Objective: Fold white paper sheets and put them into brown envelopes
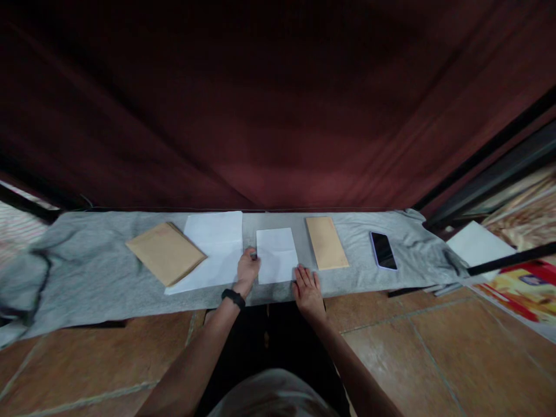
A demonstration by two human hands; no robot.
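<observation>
A folded sheet of white paper [277, 255] with a crease across it lies flat in front of me. My left hand [248, 267], a dark band on its wrist, is closed beside the sheet's left edge. A small dark thing shows at its fingers, too small to name. My right hand [307, 289] lies flat, its fingers stretched out at the lower right corner of the sheet. Right of the sheet rests one brown envelope [327, 243]. To the left, a stack of brown envelopes [166, 253] partly covers larger white paper [219, 246].
A phone [384, 251] lies towards the right on the grey cloth [99, 295] covering the narrow table. Behind it hangs a dark red curtain [269, 116]. At the right are a white sheet [480, 249] and a colourful printed package [527, 289]. Tiled floor [391, 353] shows below.
</observation>
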